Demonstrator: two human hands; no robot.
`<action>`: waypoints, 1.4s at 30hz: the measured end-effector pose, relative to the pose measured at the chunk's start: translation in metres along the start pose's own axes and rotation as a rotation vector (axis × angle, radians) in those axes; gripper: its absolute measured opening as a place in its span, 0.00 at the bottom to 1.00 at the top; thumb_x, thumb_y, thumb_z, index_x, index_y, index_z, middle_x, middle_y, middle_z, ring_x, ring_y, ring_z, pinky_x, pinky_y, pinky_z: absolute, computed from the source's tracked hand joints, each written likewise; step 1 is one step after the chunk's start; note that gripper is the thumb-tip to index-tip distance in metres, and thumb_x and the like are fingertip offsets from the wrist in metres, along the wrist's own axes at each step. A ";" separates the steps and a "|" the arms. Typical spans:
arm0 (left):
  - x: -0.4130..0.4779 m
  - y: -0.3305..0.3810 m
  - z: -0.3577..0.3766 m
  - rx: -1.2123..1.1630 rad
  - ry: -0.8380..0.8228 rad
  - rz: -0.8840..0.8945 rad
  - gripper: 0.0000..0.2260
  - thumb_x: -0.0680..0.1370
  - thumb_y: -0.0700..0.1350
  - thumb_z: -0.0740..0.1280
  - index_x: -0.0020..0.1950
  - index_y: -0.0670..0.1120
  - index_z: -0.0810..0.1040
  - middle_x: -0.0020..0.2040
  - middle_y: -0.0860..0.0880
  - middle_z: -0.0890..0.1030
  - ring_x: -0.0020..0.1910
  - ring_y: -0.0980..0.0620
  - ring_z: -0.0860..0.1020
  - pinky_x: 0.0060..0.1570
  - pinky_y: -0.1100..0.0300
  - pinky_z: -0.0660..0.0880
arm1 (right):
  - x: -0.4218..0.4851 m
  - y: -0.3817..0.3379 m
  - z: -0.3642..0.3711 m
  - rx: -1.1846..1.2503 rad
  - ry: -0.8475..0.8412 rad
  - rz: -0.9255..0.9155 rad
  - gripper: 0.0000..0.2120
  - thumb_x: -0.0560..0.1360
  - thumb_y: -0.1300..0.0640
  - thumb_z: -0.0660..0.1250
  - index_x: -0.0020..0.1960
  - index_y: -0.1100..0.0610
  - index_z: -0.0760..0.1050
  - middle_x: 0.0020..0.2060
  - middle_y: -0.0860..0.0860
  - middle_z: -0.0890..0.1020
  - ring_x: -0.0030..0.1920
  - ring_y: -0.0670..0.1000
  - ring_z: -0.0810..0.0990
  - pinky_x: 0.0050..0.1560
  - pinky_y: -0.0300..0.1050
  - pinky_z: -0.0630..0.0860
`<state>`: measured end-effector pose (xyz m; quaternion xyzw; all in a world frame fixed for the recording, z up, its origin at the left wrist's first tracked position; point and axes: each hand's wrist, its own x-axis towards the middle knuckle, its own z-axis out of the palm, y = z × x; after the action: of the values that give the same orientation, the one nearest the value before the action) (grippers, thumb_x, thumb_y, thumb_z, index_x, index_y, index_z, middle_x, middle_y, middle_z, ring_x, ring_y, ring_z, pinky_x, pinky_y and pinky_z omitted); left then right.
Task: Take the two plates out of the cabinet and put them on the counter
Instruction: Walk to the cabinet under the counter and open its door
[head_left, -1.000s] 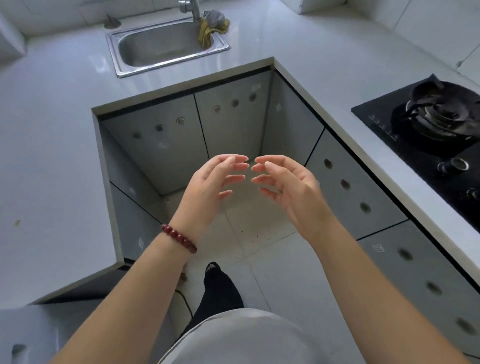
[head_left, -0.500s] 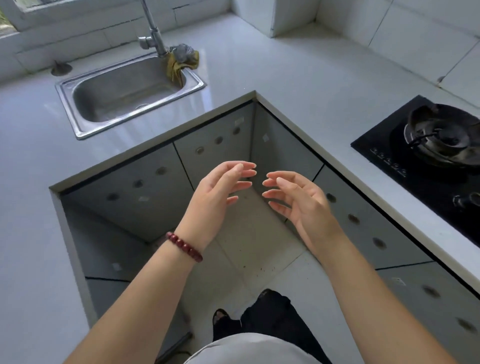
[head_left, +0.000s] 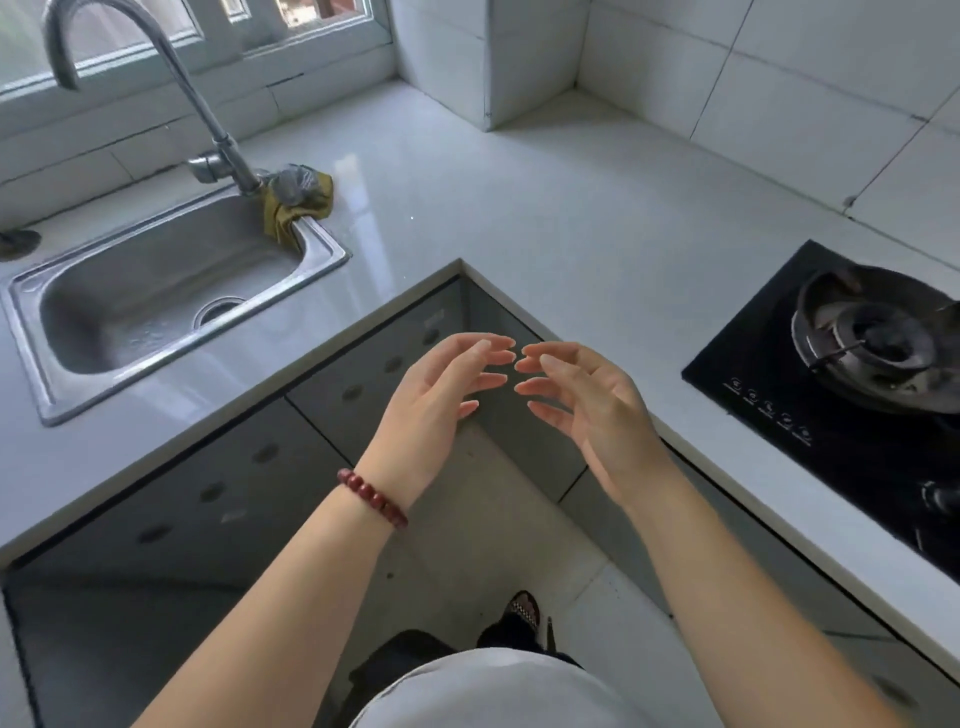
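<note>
My left hand (head_left: 436, 405), with a red bead bracelet at the wrist, and my right hand (head_left: 587, 410) are raised side by side in front of me, fingers spread and fingertips almost touching. Neither hand holds anything. They hover over the inner corner of the white L-shaped counter (head_left: 545, 208). Below the counter run grey cabinet doors (head_left: 218, 483) with round finger holes, all closed. No plates are in view.
A steel sink (head_left: 161, 301) with a curved tap (head_left: 218, 140) sits at the left, a yellow-grey cloth (head_left: 296, 202) on its rim. A black gas hob (head_left: 841, 374) lies at the right. Tiled walls and a window bound the counter at the back.
My view has tilted upward, so the sink, tap, window and back wall have come into sight. My hands stay raised together, empty, now over the counter's corner.
</note>
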<state>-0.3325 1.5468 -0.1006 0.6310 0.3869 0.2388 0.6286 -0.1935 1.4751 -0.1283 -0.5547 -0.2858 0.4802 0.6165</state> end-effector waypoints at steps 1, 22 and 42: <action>0.007 0.002 0.002 0.000 -0.015 -0.001 0.14 0.76 0.55 0.57 0.53 0.54 0.79 0.52 0.56 0.83 0.53 0.59 0.80 0.59 0.51 0.73 | 0.005 -0.001 -0.003 0.006 0.016 0.000 0.06 0.70 0.50 0.66 0.44 0.47 0.81 0.43 0.44 0.84 0.45 0.46 0.82 0.48 0.42 0.75; 0.147 0.012 -0.023 0.104 -0.725 0.012 0.13 0.76 0.56 0.57 0.50 0.58 0.80 0.52 0.57 0.83 0.53 0.58 0.80 0.56 0.53 0.73 | 0.041 0.015 0.029 0.182 0.727 -0.105 0.09 0.70 0.51 0.66 0.48 0.52 0.80 0.42 0.45 0.84 0.45 0.47 0.81 0.46 0.40 0.75; 0.143 -0.054 0.019 0.076 -0.771 0.117 0.13 0.75 0.54 0.57 0.51 0.57 0.79 0.53 0.57 0.82 0.56 0.57 0.78 0.59 0.50 0.73 | 0.027 0.083 0.006 0.165 0.848 -0.189 0.10 0.73 0.51 0.62 0.47 0.53 0.80 0.45 0.49 0.83 0.50 0.50 0.79 0.55 0.48 0.76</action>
<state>-0.2443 1.6434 -0.1818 0.7183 0.0941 0.0051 0.6893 -0.2115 1.4961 -0.2118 -0.6230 -0.0178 0.1729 0.7627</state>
